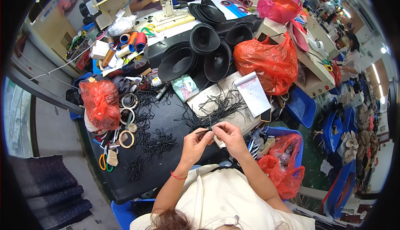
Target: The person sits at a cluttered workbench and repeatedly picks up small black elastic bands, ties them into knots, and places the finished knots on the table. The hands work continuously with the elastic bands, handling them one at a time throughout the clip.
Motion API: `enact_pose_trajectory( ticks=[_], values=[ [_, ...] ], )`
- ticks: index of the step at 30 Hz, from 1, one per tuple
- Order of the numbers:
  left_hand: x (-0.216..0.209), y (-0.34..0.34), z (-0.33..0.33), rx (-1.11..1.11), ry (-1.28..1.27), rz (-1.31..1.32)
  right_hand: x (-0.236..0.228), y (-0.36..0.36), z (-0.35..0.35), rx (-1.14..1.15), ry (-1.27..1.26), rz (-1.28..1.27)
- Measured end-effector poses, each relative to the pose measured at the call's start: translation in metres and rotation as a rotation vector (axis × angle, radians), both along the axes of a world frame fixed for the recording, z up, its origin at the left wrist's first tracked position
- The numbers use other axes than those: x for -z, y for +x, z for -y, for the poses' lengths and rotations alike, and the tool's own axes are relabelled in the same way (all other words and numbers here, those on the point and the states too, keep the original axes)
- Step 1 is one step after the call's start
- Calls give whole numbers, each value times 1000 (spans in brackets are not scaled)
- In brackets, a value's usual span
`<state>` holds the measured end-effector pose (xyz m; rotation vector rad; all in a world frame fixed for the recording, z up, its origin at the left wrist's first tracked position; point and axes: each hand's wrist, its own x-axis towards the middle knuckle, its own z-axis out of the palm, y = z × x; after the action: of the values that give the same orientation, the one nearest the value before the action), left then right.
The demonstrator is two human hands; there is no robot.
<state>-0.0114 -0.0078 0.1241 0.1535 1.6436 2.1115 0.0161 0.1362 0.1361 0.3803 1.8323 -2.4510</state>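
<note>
- Desk [166, 167]: black top, covered with clutter, seen from above; a sewing machine [166, 5] is set at the far end.
- Stacked black cone-shaped pieces [204, 50] are piled beyond the middle of the desk.
- Red bags: one [266, 63] at far right of the desk, one [100, 103] at the left edge, one [281, 163] off the desk at lower right.
- A pale board [208, 100] with a paper pad [254, 92] is laid just beyond the hands; a heap of cords [216, 109] is spread across it.
- More cords [156, 140] are scattered to the left, with tape rolls [127, 138] and scissors [104, 163] near the left edge.
- Thread spools [129, 42] are grouped at far left.
- Left hand [196, 142] and right hand [229, 136]: brought together at the near desk edge, fingertips almost touching.
- Strip [205, 133]: short, dark, pinched between both hands. Its long axis is seen running roughly left-right, from the left thumb towards the right fingers.
- The left hand is closed on the strip's left end; the right hand is pinched on the other end. Neither is clearly nearer; the strip is bridged between them.
- The cord heap lies straight ahead of the hands, slightly nearer the right hand.
</note>
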Motion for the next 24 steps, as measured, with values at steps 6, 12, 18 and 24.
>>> enact_pose_trajectory(
  ticks=[6, 12, 18, 24],
  values=[
    [-2, 1, 3, 1, 113, 78, -6, 1, -3, -107, 9, -7],
    [-6, -3, 6, 94, 70, 102, -5, 5, -14, -211, 50, 26],
    [-7, -5, 10, 227, -32, 73, -3, -7, -9, -154, 98, 122],
    [-7, 7, 6, 158, -158, -90, -3, -4, 6, 155, 515, -160]
  ],
)
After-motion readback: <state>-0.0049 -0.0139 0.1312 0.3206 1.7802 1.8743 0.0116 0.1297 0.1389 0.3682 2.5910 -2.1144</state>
